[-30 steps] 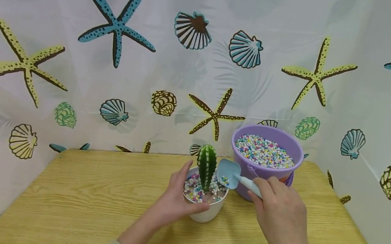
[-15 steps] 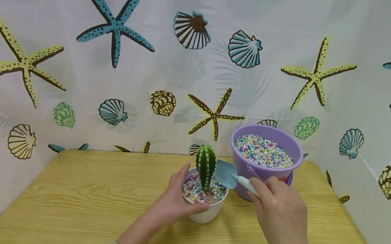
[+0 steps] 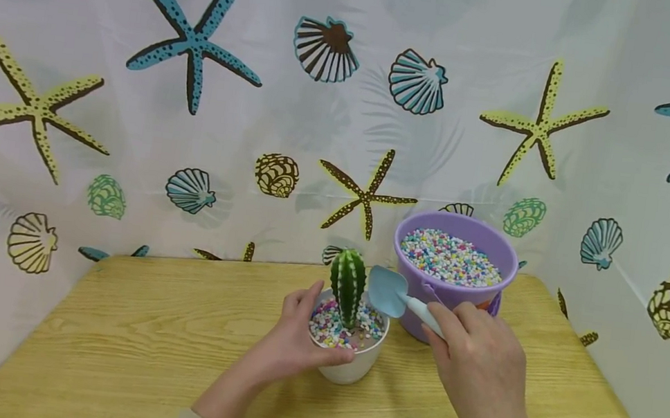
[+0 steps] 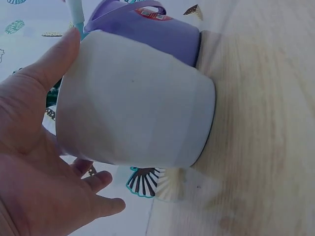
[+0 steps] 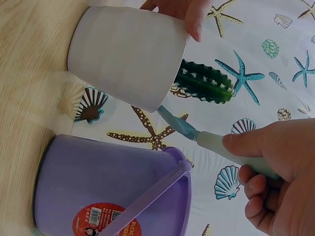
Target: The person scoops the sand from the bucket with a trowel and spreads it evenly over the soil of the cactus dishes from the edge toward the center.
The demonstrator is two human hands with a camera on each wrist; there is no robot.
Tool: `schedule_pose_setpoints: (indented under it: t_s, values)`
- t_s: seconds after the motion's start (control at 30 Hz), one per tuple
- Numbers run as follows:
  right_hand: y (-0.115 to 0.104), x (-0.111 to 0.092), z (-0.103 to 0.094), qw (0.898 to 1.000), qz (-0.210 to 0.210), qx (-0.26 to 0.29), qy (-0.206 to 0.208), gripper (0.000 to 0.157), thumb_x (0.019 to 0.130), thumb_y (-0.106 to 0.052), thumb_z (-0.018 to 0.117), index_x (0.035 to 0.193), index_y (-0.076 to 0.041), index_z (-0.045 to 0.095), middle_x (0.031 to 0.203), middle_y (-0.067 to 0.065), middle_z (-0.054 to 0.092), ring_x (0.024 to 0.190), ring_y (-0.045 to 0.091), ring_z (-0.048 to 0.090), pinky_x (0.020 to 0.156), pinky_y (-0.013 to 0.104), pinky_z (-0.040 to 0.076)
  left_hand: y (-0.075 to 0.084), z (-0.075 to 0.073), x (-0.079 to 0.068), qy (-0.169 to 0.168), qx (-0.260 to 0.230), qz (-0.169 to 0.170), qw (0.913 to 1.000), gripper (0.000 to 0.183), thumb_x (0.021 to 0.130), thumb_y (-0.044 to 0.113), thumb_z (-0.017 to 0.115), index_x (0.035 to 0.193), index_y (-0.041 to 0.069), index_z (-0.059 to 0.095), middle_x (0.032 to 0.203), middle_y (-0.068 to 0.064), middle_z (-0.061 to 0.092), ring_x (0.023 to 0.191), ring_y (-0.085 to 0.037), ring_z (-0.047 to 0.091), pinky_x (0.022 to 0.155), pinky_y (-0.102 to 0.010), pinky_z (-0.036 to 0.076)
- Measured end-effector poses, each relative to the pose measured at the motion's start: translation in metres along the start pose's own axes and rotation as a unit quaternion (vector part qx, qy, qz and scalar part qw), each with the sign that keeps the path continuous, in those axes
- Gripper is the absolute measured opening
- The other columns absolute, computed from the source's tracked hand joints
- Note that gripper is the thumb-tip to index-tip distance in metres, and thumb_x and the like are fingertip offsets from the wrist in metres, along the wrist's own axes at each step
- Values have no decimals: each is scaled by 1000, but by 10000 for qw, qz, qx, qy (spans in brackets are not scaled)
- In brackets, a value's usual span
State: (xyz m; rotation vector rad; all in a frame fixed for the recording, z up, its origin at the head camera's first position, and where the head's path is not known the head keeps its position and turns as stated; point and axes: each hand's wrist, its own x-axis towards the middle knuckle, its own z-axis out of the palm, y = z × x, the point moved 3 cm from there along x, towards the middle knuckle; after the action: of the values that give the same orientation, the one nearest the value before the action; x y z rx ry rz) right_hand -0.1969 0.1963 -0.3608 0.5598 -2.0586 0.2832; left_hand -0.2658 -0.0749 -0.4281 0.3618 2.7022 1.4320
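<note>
A white flowerpot [image 3: 347,367] stands on the table with an upright green cactus [image 3: 346,290] in it. Colourful pebbles [image 3: 332,331] lie round the cactus, and a brownish bare patch shows at the front right. My left hand [image 3: 296,337] holds the pot at its left side, thumb across the front near the rim and fingers behind. My right hand [image 3: 480,359] grips the pale handle of a small blue shovel [image 3: 388,291]. Its blade sits tilted at the pot's right rim, with no pebbles visible on it. In the right wrist view the blade tip [image 5: 170,118] overlaps the rim.
Just behind and right of the pot stands a purple bucket [image 3: 416,289] nearly full of colourful pebbles [image 3: 451,258]. Its handle [image 5: 147,199] hangs down the side. A curtain [image 3: 246,114] with starfish and shells borders the wooden table [image 3: 156,333] at the back and right.
The shovel blade has turned over and the few pebbles on it are gone from it; it then rose slightly at the rim. The cactus leans a little further left. Both hands keep their hold.
</note>
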Motion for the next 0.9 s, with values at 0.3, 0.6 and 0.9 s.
schedule_pose_setpoints:
  t_s: [0.3,0.6,0.9]
  values:
    - [2,0,2,9999,27,-75,-64,38,81,-12,99,114,-10,81,87,5,70,67,27,62,58,41,51,-10,-2,15,-511,-373,382,9973,129,80,42,101,178,16,21,177,-21,26,160,-44,32,129,-64,27]
    - [6,2,-4,9999,73,-46,99,32,83,-14,94,111,-9,81,86,4,70,62,27,61,53,42,51,-10,2,17,-334,-368,409,9979,130,80,44,101,176,9,21,172,-24,33,155,-45,41,126,-63,34]
    - [10,12,-16,9999,96,0,94,31,85,-16,92,114,-10,81,91,3,75,65,27,65,53,43,52,-11,3,16,-326,-375,332,9982,131,79,45,101,176,8,20,171,-27,33,153,-47,43,124,-65,36]
